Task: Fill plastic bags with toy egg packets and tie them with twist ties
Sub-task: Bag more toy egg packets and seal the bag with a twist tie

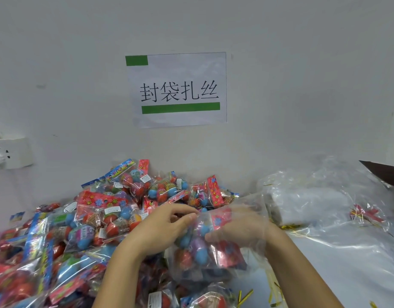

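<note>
At the middle of the bench (338,258), close in front of the person, a clear plastic bag (205,247) already held several toy egg packets (198,243), and both hands were at its mouth. The left hand (160,227) had its grip pinching the film at the bag's upper edge, while the right hand (240,230) lay under or inside the film, fingers curled round the gathered plastic; how tightly I could not tell through the glare. The film looked thin and slippery, so I judged the mouth could slide out of that pinch and let packets spill back, or a stiff packet corner could snag and tear it. Toward nine o'clock the heap of loose packets (98,218) crowded right up against the left forearm, so a stray elbow could start a slide off the near edge. The wall at twelve o'clock closed off that side. Open room lay toward three o'clock, though the stack of empty bags (309,203) sat there at two o'clock, and gold twist ties (245,295) were scattered at five o'clock, near the right forearm and easily brushed away.
</note>
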Tool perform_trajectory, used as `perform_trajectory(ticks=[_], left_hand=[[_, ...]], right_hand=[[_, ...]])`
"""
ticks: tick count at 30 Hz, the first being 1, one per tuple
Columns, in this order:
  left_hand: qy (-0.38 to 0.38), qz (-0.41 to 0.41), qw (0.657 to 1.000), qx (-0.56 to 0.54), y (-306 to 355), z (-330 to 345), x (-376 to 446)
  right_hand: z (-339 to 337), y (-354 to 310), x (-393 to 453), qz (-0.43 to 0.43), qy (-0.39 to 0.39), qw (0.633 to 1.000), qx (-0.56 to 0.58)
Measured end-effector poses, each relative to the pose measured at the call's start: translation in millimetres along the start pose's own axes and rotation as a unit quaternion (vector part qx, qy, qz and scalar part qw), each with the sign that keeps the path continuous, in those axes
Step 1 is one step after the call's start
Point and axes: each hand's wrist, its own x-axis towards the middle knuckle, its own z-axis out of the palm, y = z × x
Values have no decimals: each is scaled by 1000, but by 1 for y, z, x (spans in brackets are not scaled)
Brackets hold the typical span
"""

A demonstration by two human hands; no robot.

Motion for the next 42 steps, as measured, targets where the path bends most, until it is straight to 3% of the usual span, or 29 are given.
perform_trajectory(ticks=[3, 5, 8, 12, 21, 23, 27, 28, 30, 32, 33, 37, 42], left_hand=[[78, -11, 996, 41, 0, -12, -4], [49, -10, 998, 41, 0, -20, -8], [-62, -29, 997, 32, 7, -18, -12], [-17, 6, 998, 68, 15, -5, -8], [-29, 59, 996, -56, 30, 0, -7], [11, 45, 994, -101, 29, 0, -7], [191, -66, 976, -86, 17, -3, 0], [175, -105, 978, -50, 13, -4, 0], [47, -155, 987, 20, 7, -3, -1], [-76, -160, 983, 56, 6, 3, -2], [-96, -155, 981, 61, 8, 6, -2], [-41, -162, 985, 31, 7, 16, 2], [-41, -195, 976, -85, 6, 20, 4]], right_hand=[[-1, 4, 2, 15, 11, 1000, 17], [0, 5, 5, 22, 15, 999, 21], [3, 5, 6, 19, 29, 999, 34], [4, 7, 9, 22, 35, 999, 24], [5, 13, 13, 10, 36, 993, 112], [3, 16, 17, 19, 52, 986, 159], [-4, 23, 19, 24, 65, 969, 239], [-5, 25, 20, 16, 68, 965, 253], [-7, 28, 23, 7, 75, 960, 269], [-9, 30, 24, 9, 72, 958, 278], [-10, 30, 23, 13, 68, 957, 283], [-11, 30, 23, 20, 75, 953, 293], [-10, 29, 25, 24, 86, 944, 317]])
